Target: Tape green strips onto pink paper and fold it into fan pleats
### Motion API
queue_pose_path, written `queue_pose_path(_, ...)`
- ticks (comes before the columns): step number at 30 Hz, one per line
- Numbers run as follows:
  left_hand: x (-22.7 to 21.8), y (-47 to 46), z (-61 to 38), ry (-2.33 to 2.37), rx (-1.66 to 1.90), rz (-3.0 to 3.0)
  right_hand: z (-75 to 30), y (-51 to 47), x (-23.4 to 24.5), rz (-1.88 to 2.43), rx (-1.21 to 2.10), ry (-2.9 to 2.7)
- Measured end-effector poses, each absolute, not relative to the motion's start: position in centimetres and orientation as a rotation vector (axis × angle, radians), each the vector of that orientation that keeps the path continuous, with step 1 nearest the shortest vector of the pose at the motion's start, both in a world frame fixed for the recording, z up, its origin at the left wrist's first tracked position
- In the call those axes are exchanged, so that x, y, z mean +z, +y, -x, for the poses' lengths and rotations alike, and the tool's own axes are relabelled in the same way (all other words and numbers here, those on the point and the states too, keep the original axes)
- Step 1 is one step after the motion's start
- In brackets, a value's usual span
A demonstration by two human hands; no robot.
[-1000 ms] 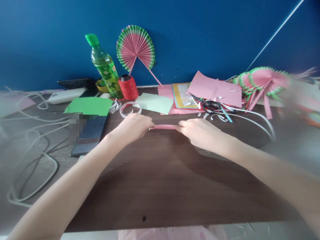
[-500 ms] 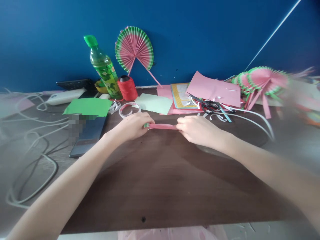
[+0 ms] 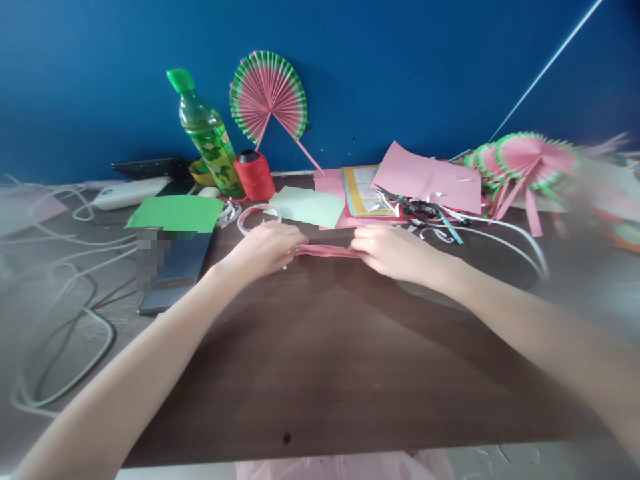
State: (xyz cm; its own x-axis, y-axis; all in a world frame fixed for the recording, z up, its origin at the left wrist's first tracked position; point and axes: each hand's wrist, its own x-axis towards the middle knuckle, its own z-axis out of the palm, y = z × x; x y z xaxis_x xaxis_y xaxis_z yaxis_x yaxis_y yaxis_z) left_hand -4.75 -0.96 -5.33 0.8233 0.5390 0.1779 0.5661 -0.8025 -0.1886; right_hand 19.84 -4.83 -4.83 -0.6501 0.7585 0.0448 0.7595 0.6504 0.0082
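A narrow strip of folded pink paper stretches between my two hands, low over the brown table. My left hand is closed around its left end, where a little green shows by the fingers. Its right end is pinched in my right hand. The fingers cover both ends of the strip. Just behind my left hand lies a roll of tape. Scissors with dark handles rest among white paper scraps beyond my right hand.
A pleated pink-and-green paper fan leans on the blue wall. Nearby are a green bottle, a red thread spool, green paper, a pale sheet and pink paper. More fans lie right; cables loop left.
The strip has tilted slightly and looks a bit looser between the hands. My left fingers now cover more of its green end. Both hands have risen very slightly.
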Motion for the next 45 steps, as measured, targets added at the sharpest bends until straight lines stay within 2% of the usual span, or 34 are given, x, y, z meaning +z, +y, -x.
queue_pose_path(22, -5.5, -2.0, 3.6, -0.620, -0.085, 2.545, -19.8, -5.0, -5.4, 1.290, -0.090, -2.812)
queue_pose_path(35, -2.3, -6.1, 1.5, -1.096, 0.339, 2.580, -19.3, -5.9, -4.7, 1.338, -0.338, -2.959)
queue_pose_path(45, -4.8, -8.8, -0.8, -1.296, 0.351, 2.393, -17.7, -8.5, -3.9, 1.527, -0.394, -2.963)
